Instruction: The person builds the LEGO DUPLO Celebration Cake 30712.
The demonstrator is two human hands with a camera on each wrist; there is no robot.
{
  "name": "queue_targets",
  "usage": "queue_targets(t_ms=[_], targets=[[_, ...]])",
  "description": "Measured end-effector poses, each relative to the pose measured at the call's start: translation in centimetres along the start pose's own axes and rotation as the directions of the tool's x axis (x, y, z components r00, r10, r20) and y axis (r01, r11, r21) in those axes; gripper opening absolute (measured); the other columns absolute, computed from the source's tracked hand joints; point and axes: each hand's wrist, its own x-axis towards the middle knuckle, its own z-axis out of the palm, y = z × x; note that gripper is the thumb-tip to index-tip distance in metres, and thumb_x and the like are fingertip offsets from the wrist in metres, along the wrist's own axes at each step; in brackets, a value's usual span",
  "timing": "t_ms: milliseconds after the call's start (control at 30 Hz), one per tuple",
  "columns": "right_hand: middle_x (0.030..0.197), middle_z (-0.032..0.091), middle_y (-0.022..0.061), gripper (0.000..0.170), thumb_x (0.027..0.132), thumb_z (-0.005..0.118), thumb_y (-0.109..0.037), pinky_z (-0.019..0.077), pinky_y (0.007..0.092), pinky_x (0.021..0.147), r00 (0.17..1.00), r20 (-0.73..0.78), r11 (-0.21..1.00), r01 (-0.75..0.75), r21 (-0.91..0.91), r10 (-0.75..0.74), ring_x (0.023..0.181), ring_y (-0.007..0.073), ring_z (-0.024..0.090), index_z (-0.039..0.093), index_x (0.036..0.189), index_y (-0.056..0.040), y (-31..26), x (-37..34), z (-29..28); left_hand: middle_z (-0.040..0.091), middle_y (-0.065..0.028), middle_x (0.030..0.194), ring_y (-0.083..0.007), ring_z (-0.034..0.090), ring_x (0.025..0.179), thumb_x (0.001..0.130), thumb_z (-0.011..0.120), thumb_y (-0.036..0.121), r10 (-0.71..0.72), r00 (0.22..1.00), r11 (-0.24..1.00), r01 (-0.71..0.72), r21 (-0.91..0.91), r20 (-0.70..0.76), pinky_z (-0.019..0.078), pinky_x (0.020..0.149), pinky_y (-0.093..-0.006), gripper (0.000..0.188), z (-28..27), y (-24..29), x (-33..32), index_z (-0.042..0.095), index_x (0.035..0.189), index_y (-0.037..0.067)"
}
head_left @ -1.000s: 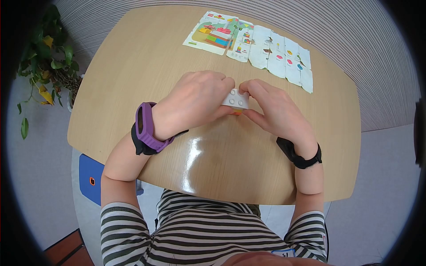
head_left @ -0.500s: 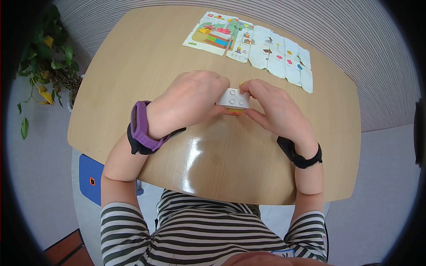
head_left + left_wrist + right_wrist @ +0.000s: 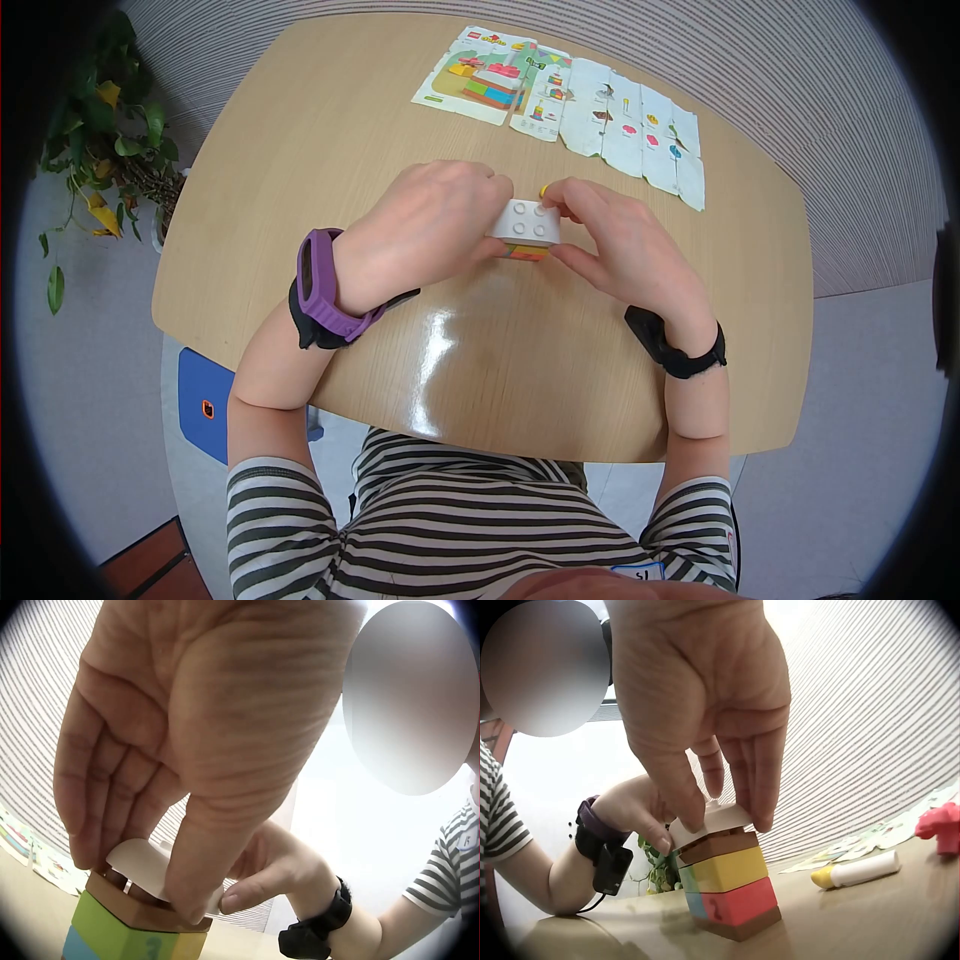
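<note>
A white toy building brick [image 3: 527, 222] with round studs lies between both hands on top of a stack. My left hand [image 3: 425, 225] pinches its left end, thumb on the near side and fingertips behind. At the other end my right hand [image 3: 630, 250] pinches it the same way. Beneath it is a brown brick [image 3: 720, 844], whose studs show under the tilted white brick in the left wrist view. Lower down come a yellow brick [image 3: 739, 871], a green brick [image 3: 109, 919], a red brick [image 3: 751, 901] and a brown base [image 3: 746, 930] on the table.
A white stick-shaped piece [image 3: 866, 868] with a yellow tip lies right of the stack, and beyond it a red piece [image 3: 939, 825]. Unfolded picture sheets [image 3: 480, 75] lie along the table's far edge. A plant [image 3: 110, 140] stands left of the table.
My left hand has shifted a little to the left, and more of the white brick and the coloured side beneath it shows. The right hand has hardly moved.
</note>
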Motion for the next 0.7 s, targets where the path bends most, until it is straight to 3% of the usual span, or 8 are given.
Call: queue_targets(t_ms=[700], targets=[[0.095,0.064,0.0166,0.039,0.075,0.069,-0.007,0.0502,0.0421,0.073,0.999,0.006,0.999,-0.046,0.016,0.046,0.088,0.036,0.061,0.051,0.109,-0.0043,0.21,0.03,0.19,0.064,-0.0145,0.085,-0.0333,0.062,0.082,0.071,0.075,0.016,0.003,1.0,1.0,-0.002,0.026,-0.021,0.0494,0.071,-0.0409,0.032,0.23,-0.2,-0.17,0.061,0.095,0.001]])
